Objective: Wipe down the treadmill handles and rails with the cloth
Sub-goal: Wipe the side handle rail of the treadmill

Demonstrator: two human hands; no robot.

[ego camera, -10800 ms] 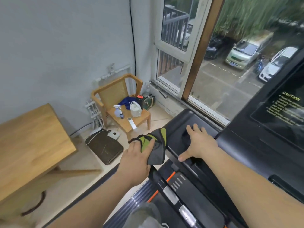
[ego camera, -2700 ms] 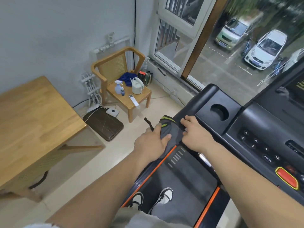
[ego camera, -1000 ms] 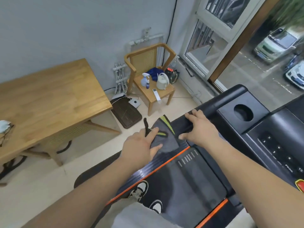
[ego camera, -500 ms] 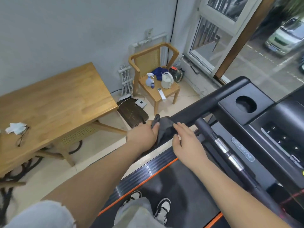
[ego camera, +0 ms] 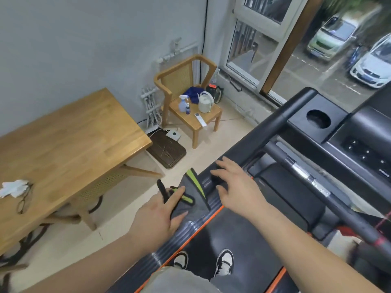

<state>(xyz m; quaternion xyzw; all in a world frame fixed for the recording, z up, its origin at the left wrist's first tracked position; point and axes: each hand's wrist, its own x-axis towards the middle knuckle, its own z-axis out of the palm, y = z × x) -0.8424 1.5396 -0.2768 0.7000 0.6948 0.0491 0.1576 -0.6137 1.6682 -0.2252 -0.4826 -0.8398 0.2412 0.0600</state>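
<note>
Left hand (ego camera: pixel 156 218): pinches the cloth (ego camera: pixel 193 200), with the index finger laid straight over the top and the thumb against the near edge. The other fingers are hidden under the fabric.
Right hand (ego camera: pixel 237 189): holds nothing. Its fingers are spread and lightly bent, with the tips resting on the rail (ego camera: pixel 275 127) just past the cloth.
Cloth: grey with a green stripe, bunched over the near, low end of the rail, between the two hands and touching the left one.
Rail: a thick black bar whose long axis runs from the hands up and to the right, ending at the corner of the console (ego camera: pixel 359 132).
Handle (ego camera: pixel 300 172): a thinner bar with silver patches, to the right of the rail and running across toward the person's right side.
Key relation: nearly all of the bare rail lies ahead of the cloth, up and to the right. The right hand sits on that stretch, in the cloth's way.
Nearer hand: the left has the cloth and is at the rail's end; the right is nearer the unwiped length.
Step, as I judge it: the start of a pass along the rail, with most of its length not yet covered.
Next move calls for: sliding the cloth along the axis toward the console, with the right hand lifted or moved ahead.
Risk: the loose cloth could slip off the rounded bar toward the deck edge (ego camera: pixel 182 231).
</note>
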